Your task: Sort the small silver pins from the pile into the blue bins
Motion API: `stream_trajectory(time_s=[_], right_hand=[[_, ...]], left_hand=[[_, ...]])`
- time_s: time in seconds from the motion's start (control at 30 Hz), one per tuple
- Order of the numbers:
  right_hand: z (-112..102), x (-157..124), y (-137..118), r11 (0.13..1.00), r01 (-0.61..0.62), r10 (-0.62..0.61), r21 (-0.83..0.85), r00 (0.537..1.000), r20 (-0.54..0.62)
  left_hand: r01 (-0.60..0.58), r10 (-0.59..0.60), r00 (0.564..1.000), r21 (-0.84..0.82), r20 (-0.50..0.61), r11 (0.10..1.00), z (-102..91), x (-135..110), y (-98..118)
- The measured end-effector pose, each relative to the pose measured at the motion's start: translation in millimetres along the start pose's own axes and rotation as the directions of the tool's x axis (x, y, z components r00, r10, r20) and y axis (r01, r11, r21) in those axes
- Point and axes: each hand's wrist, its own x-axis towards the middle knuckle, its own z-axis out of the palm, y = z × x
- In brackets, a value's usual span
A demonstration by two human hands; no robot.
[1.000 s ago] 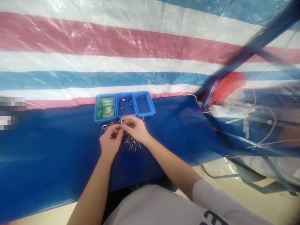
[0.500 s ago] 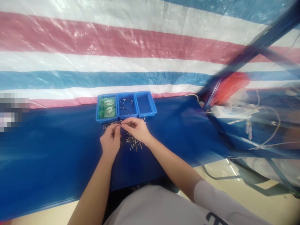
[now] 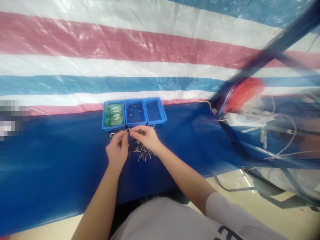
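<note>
My left hand (image 3: 117,149) and my right hand (image 3: 147,137) meet above the table, fingertips almost touching. Between them lies a thin metal rod (image 3: 126,133), pinched at its left part by the left thumb and fingers and at its right end by the right ones. Its exact kind is too small to make out. Beneath and around the hands is a loose pile of thin metal rods (image 3: 145,152), partly hidden by both hands.
Beyond the hands stand three blue bins in a row: the left bin (image 3: 103,124) with green plastic and pale pieces, the middle bin (image 3: 136,120) with several rods, the right bin (image 3: 153,108). A blue table (image 3: 62,160) runs across. Cables and a red bag (image 3: 246,95) are at right.
More of the rod shows between the fingertips now, and the left fingers have shifted slightly along it. The bins and the pile look the same.
</note>
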Motion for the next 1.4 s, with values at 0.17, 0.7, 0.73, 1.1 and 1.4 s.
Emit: stream_trajectory(time_s=[0.17,0.7,0.73,1.1,1.4], right_hand=[[0,0,-2,0.999,-0.029,0.029,0.039,1.000,-0.001],[-9,8,-1,0.854,-0.131,0.150,0.503,0.989,0.004],[-10,9,-1,0.844,-0.126,0.154,0.522,0.988,-0.011],[-20,16,0,0.797,-0.026,0.168,0.603,0.969,-0.180],[-15,15,6,0.828,-0.118,0.191,0.548,0.978,-0.079]], left_hand=[[-0.019,0.019,1.000,0.001,-0.025,1.000,0.4,-1,-1],[0.055,-0.054,0.998,0.050,-0.031,0.997,0.3,1,1],[0.051,-0.049,0.998,0.051,-0.033,0.997,0.4,1,1],[0.032,-0.032,0.999,0.034,-0.007,0.999,1.5,0,-4],[0.030,-0.030,1.000,0.050,0.002,0.998,0.5,1,-4]])
